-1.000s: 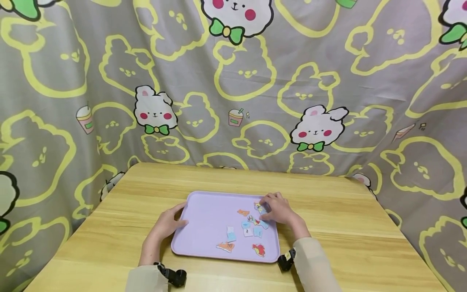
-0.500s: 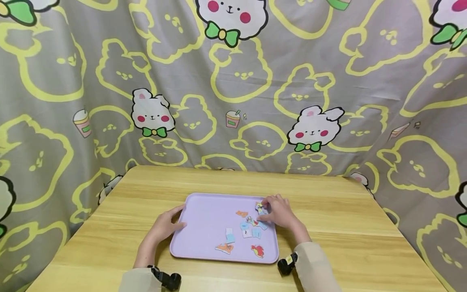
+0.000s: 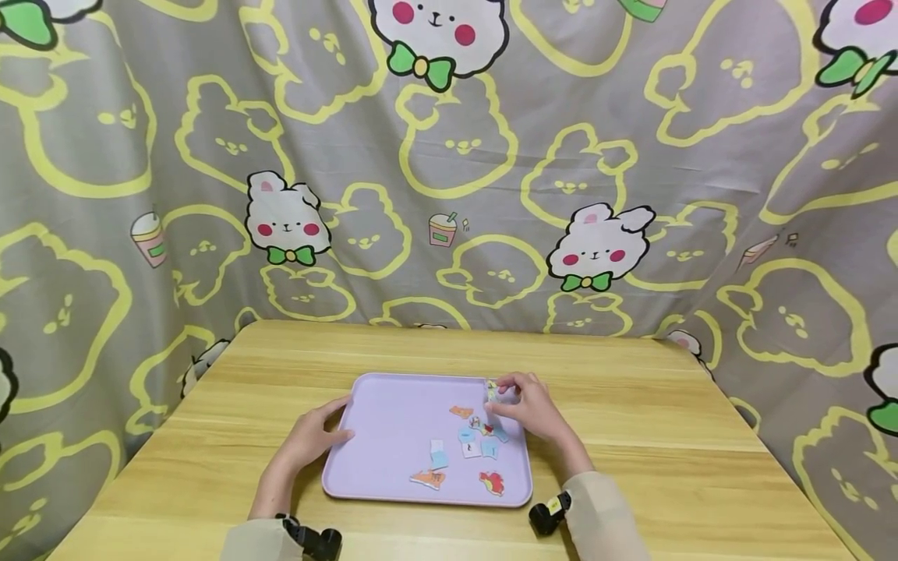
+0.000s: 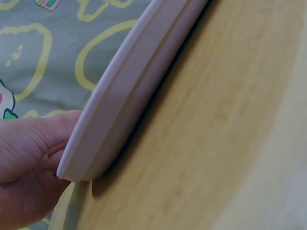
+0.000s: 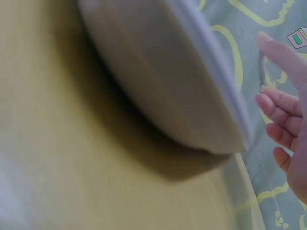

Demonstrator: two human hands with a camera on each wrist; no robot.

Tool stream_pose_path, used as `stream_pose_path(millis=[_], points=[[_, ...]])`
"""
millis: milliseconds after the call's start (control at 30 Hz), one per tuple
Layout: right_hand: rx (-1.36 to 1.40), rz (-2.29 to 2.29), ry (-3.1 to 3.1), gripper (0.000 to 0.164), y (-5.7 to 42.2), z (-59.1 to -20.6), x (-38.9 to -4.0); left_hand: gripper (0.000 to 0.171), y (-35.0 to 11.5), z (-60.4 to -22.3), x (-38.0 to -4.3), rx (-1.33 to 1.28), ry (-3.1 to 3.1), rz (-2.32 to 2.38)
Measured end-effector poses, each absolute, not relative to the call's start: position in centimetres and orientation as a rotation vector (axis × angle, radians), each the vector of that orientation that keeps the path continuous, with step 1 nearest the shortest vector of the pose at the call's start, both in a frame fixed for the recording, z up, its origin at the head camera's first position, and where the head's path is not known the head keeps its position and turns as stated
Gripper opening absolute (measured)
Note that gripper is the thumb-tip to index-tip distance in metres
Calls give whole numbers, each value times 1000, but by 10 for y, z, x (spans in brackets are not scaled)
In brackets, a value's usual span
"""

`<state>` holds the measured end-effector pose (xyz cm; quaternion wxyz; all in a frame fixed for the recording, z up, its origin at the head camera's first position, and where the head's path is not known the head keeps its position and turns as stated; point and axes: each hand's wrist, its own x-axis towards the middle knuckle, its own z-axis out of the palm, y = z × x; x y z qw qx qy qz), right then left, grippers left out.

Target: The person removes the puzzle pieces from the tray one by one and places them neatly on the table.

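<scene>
On the tray (image 3: 393, 436), I see by remote view loose pieces (image 3: 471, 449) left of and before the right hand (image 3: 536, 409); behind it, tabletop (image 3: 449, 351), then curtain (image 3: 337, 288).

No lettering or numbers can be read. Dark marks on a white piece (image 3: 471, 451) and a blue piece (image 3: 489, 450) are too small to tell.

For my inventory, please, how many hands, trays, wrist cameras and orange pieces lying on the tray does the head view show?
Hands: 2
Trays: 1
Wrist cameras: 2
Orange pieces: 2
Total: 7
</scene>
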<state>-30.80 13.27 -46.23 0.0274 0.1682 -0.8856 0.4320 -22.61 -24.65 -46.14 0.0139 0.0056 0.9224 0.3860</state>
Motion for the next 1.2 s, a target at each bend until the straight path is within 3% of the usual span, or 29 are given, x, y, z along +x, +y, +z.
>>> stream_pose_path(millis=[1200], points=[[472,1335,-2682,43,171,-468,-305,61,-249,-467,-227,44,2866,1215]])
